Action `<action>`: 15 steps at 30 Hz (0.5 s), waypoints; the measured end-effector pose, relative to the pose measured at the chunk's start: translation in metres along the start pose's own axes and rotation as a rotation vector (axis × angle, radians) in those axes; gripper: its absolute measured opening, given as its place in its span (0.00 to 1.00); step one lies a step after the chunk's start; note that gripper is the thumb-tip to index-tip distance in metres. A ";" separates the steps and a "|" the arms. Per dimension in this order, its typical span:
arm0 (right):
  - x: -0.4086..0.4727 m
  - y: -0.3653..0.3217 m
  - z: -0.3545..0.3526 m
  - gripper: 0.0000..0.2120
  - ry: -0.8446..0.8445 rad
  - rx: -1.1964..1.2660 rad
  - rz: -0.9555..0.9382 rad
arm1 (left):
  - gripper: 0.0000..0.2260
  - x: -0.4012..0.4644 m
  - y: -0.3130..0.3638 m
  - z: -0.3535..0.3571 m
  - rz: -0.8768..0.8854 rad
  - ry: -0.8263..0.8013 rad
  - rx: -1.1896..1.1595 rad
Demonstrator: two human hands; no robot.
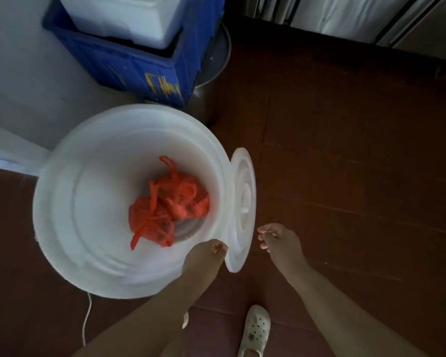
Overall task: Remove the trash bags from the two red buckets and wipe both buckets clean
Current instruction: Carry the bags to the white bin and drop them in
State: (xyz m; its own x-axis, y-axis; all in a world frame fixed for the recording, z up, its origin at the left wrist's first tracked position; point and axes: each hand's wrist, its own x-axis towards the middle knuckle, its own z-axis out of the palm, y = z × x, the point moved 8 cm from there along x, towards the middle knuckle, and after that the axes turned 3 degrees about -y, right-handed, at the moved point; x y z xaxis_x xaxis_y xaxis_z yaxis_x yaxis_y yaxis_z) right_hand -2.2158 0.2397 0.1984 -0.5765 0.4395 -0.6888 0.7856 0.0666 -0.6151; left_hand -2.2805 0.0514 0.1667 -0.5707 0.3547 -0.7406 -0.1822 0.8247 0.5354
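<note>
A person's foot in a pale perforated clog (255, 328) stands on the dark red-brown floor (345, 150) at 6 o'clock, with two bare forearms reaching forward above it. The left hand (206, 253) curls its fingers over the near edge of a white round lid (241, 210), which stands on edge against the 3 o'clock side of a large white bin (93, 202); the right hand (278, 240) hovers just beside the lid, fingers loosely curled and holding nothing. A thin white cord (86, 318) trails across the floor at 7 o'clock. Down inside the white bin lie tied orange-red trash bags (170, 204), bunched toward the wall nearest the lid, their knotted handles sticking up. No red bucket shows in this view. Beyond the bin at 11 o'clock a blue crate (129, 65) with yellow markings carries a white foam box (119, 16), and the crate rests partly over a round metal basin (216, 60). A pale wall (23, 73) fills the 10 o'clock side, and light curtains (345, 14) hang at 1 o'clock
</note>
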 end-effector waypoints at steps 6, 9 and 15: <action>0.016 0.068 -0.020 0.13 -0.055 0.040 -0.021 | 0.19 0.019 -0.017 0.092 -0.140 0.091 -0.024; 0.026 0.100 -0.028 0.13 -0.066 0.053 -0.011 | 0.27 0.038 -0.035 0.113 -0.318 0.190 -0.161; 0.031 0.142 -0.050 0.14 -0.046 0.046 0.014 | 0.18 0.071 -0.032 0.121 -0.284 0.320 -0.200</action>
State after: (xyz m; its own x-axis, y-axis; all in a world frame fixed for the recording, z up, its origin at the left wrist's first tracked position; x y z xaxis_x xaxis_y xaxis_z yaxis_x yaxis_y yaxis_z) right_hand -2.1114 0.3080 0.1091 -0.5761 0.3981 -0.7139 0.7832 0.0187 -0.6215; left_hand -2.2180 0.1038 0.0478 -0.6882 -0.0522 -0.7237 -0.4997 0.7572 0.4206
